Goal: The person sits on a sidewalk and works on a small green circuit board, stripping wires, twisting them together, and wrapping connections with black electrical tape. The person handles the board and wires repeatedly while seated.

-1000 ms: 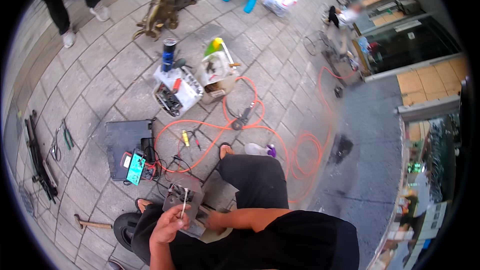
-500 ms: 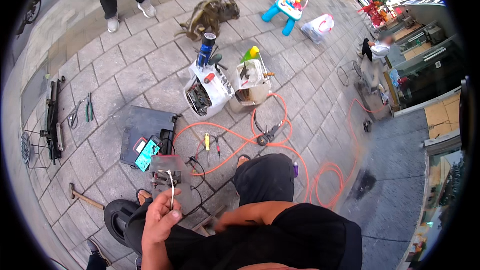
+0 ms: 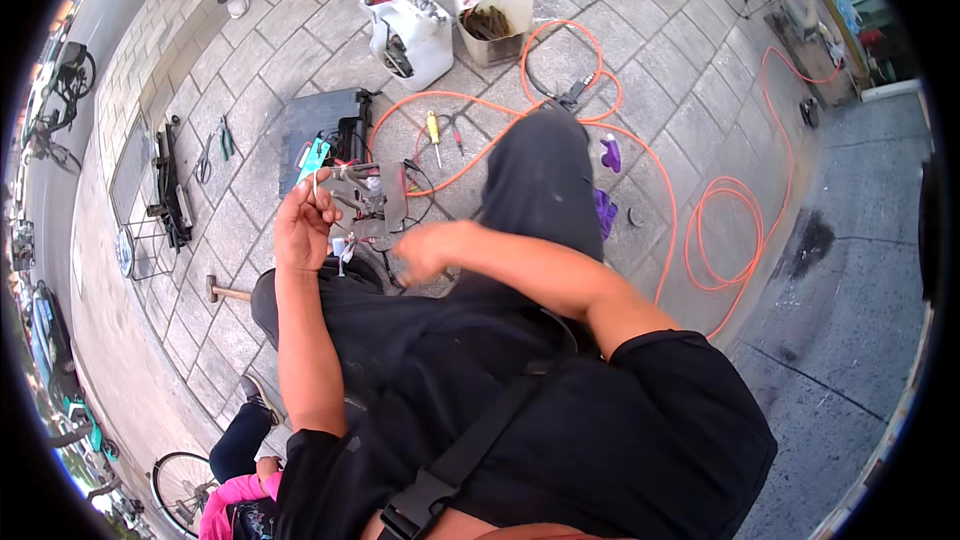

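wire, thin and springy, is pinched upright in the left hand above the metal clamp on the pavement. the right hand is blurred; its grip cannot be told. the wire is judged best held low.

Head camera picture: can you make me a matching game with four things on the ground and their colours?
Things:
1. hose
2. screwdriver
3. jug
4. gloves

Colours:
a. white
b. purple
c. orange
d. yellow handle

Pairs: 1-c, 2-d, 3-a, 4-b
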The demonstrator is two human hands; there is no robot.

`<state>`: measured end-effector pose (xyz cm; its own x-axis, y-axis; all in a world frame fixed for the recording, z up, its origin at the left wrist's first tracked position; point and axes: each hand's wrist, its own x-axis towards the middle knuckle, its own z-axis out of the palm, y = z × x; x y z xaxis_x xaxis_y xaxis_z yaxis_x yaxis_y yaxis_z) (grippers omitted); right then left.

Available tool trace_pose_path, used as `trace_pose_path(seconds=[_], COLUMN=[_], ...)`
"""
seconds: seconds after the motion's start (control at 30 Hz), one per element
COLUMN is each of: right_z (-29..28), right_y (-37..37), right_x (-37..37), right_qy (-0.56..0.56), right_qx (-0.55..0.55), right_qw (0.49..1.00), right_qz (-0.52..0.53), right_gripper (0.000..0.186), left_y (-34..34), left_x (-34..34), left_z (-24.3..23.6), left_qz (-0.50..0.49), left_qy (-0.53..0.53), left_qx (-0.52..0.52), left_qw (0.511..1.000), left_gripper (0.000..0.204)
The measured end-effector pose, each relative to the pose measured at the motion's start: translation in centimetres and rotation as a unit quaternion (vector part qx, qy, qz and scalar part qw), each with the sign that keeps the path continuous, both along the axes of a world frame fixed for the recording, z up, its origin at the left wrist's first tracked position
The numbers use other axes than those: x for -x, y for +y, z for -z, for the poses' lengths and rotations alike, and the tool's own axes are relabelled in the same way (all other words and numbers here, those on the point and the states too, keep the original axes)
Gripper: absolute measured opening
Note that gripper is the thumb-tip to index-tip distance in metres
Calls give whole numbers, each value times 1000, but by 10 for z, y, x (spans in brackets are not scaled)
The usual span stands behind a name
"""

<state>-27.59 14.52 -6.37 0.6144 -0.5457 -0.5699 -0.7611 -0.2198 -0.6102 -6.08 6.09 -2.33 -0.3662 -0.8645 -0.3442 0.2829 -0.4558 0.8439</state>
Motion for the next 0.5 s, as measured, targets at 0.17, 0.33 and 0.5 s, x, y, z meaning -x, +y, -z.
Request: trace_pose_path(seconds=[0.17, 0.33, 0.5], right_z=[-90, -8, 74], right_y=[38, 88, 102], right_x=[107, 263, 313], right_qy=[-288, 70, 280], right_qx=[345, 353, 194], right_qw=[752, 623, 671], right_qz=[482, 694, 659], right_gripper=[32, 47, 56], left_y=[3, 15, 13], left_x=[-8, -2, 7], left_z=[13, 16, 19], left_qz=[37, 52, 71], left_qy=[-47, -70, -88], left_qx=[36, 43, 43], left_qw=[998, 995, 993], left_gripper=[56, 54, 51])
